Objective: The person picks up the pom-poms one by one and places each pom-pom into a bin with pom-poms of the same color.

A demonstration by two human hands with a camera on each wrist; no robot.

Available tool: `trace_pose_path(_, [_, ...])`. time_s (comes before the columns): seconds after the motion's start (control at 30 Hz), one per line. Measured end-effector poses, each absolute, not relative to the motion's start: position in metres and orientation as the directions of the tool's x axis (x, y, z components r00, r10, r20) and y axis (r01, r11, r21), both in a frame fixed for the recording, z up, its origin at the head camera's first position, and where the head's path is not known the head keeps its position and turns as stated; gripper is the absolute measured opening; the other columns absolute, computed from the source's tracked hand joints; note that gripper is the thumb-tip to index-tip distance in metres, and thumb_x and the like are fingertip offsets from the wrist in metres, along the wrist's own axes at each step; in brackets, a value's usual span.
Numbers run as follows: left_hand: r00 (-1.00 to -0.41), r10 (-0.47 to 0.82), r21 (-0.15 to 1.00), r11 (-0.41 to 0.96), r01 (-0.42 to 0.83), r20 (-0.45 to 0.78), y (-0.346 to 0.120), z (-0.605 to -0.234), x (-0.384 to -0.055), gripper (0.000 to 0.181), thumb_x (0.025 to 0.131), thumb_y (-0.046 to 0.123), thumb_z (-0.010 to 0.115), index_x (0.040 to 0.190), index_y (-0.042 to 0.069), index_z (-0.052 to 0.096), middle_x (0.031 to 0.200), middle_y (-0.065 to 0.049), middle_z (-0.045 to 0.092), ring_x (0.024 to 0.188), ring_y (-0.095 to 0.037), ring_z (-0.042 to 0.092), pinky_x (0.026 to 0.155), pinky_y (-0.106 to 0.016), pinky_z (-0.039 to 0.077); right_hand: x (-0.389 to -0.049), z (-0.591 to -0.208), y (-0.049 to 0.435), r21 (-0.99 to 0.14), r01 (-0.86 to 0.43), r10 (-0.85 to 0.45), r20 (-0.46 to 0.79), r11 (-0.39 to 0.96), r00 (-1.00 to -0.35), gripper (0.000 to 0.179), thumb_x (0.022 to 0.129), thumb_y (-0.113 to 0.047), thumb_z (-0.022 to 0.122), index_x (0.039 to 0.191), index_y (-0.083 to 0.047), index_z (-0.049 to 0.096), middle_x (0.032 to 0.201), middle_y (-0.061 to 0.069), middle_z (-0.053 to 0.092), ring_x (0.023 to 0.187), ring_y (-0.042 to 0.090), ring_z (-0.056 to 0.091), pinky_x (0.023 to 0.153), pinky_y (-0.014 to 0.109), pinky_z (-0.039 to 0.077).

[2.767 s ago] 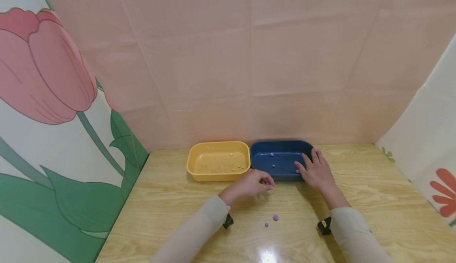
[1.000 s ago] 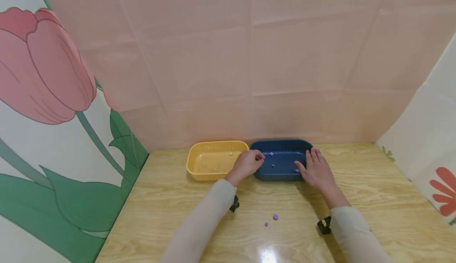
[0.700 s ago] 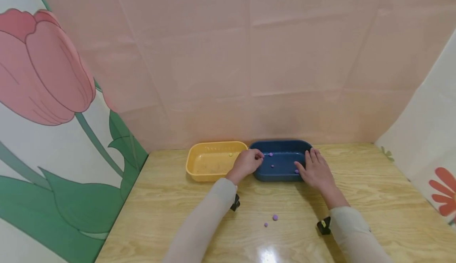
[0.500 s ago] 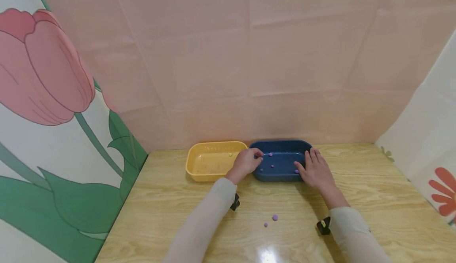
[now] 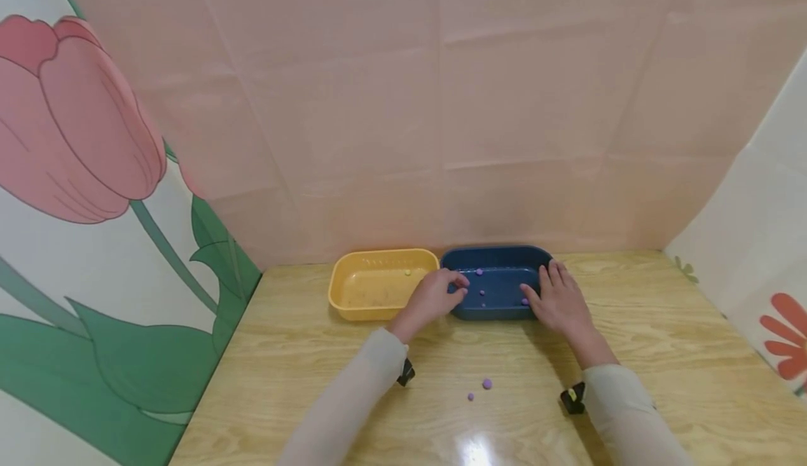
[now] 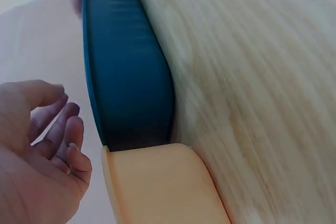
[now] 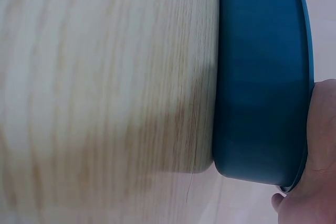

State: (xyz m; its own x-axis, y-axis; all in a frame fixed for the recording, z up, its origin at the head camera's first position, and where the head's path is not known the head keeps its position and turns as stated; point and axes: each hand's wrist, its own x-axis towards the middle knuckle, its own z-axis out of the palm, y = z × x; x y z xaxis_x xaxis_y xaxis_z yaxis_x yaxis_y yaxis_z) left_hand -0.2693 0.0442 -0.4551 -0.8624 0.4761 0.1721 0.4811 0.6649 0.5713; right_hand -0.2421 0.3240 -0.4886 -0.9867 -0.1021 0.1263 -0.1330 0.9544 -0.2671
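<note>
My left hand [image 5: 431,298] hovers at the near left corner of the blue tray [image 5: 498,312]. Its fingers are loosely bent and apart from the thumb, and the left wrist view shows nothing held in the hand [image 6: 39,150]. My right hand [image 5: 562,300] rests on the right end of that tray, fingers extended over the rim. Several small purple balls lie inside, among them one ball [image 5: 479,272] at the back and another ball [image 5: 525,302] by my right thumb. On the table in front are a larger purple ball [image 5: 487,383] and a smaller one [image 5: 470,396].
A yellow tray [image 5: 340,305] stands against the blue tray's left end, with a yellow ball [image 5: 408,272] in it; my left hand hides part of it. Both trays sit at the back of the wooden table [image 5: 290,361], before a pink cloth [image 5: 378,136].
From in front of the trays, my left hand moved to the blue tray and let go of a small purple ball, which rolled right. Its fingers then spread. My right hand stayed put.
</note>
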Motion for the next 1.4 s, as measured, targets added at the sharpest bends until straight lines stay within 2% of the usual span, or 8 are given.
trace_pose_path(0.23, [-0.807, 0.580, 0.637, 0.581, 0.506, 0.113, 0.040, -0.456, -0.250, 0.019, 0.099, 0.028, 0.068, 0.115, 0.021, 0.076, 0.098, 0.011, 0.063, 0.077, -0.005, 0.052, 0.067, -0.018, 0.046, -0.242, -0.490, 0.326, -0.265, -0.136, -0.106, 0.126, 0.954, -0.986, 0.079, 0.110, -0.048, 0.032, 0.150, 0.019, 0.024, 0.158, 0.042, 0.009, 0.149, 0.054, 0.006, 0.120, 0.062, 0.010])
trace_pose_path(0.47, [-0.682, 0.724, 0.628, 0.485, 0.608, 0.100, 0.033, -0.461, -0.235, 0.027, 0.099, 0.029, 0.067, 0.123, 0.018, 0.074, 0.106, 0.007, 0.066, 0.081, 0.000, 0.054, 0.072, -0.014, 0.048, -0.242, -0.489, 0.324, -0.274, -0.129, -0.095, 0.133, 0.953, -0.986, 0.079, 0.109, -0.048, 0.033, 0.151, 0.018, 0.025, 0.158, 0.042, 0.010, 0.150, 0.053, 0.007, 0.120, 0.062, 0.010])
trace_pose_path(0.73, [-0.653, 0.757, 0.610, 0.531, 0.588, -0.030, 0.027, -0.467, -0.222, 0.035, 0.100, 0.033, 0.066, 0.133, 0.023, 0.068, 0.109, 0.006, 0.062, 0.086, 0.001, 0.056, 0.070, -0.016, 0.048, -0.241, -0.489, 0.324, -0.275, -0.135, -0.100, 0.135, 0.952, -0.986, 0.077, 0.110, -0.047, 0.033, 0.151, 0.018, 0.026, 0.158, 0.042, 0.010, 0.149, 0.054, 0.006, 0.120, 0.062, 0.010])
trace_pose_path(0.93, [-0.577, 0.811, 0.579, 0.518, 0.629, -0.099, 0.030, -0.481, -0.215, 0.042, 0.100, 0.035, 0.066, 0.141, 0.027, 0.062, 0.121, 0.003, 0.062, 0.089, 0.001, 0.054, 0.075, -0.015, 0.047, -0.242, -0.491, 0.325, -0.273, -0.129, -0.093, 0.142, 0.953, -0.986, 0.078, 0.109, -0.050, 0.031, 0.152, 0.016, 0.027, 0.159, 0.042, 0.010, 0.149, 0.053, 0.006, 0.120, 0.062, 0.010])
trace_pose_path(1.07, [-0.523, 0.844, 0.535, 0.499, 0.682, -0.120, 0.034, -0.488, -0.212, 0.048, 0.097, 0.038, 0.069, 0.143, 0.026, 0.060, 0.118, 0.004, 0.061, 0.086, 0.001, 0.051, 0.075, -0.014, 0.044, -0.241, -0.490, 0.324, -0.272, -0.127, -0.091, 0.140, 0.954, -0.986, 0.075, 0.109, -0.048, 0.033, 0.151, 0.015, 0.029, 0.159, 0.042, 0.010, 0.149, 0.054, 0.007, 0.120, 0.062, 0.010])
trace_pose_path(1.23, [-0.510, 0.848, 0.504, 0.507, 0.700, -0.144, 0.037, -0.493, -0.208, 0.054, 0.094, 0.047, 0.070, 0.143, 0.029, 0.059, 0.110, 0.008, 0.058, 0.086, 0.000, 0.050, 0.077, -0.015, 0.041, -0.240, -0.489, 0.323, -0.266, -0.123, -0.091, 0.131, 0.956, -0.987, 0.076, 0.110, -0.049, 0.032, 0.151, 0.014, 0.030, 0.158, 0.042, 0.010, 0.149, 0.053, 0.006, 0.120, 0.062, 0.010])
trace_pose_path(1.4, [-0.526, 0.833, 0.481, 0.536, 0.694, -0.170, 0.039, -0.497, -0.204, 0.047, 0.095, 0.050, 0.067, 0.140, 0.036, 0.061, 0.114, 0.013, 0.055, 0.089, 0.002, 0.050, 0.084, -0.019, 0.038, -0.241, -0.489, 0.323, -0.267, -0.125, -0.091, 0.138, 0.956, -0.986, 0.075, 0.110, -0.048, 0.032, 0.151, 0.015, 0.030, 0.159, 0.042, 0.010, 0.149, 0.054, 0.007, 0.121, 0.062, 0.009])
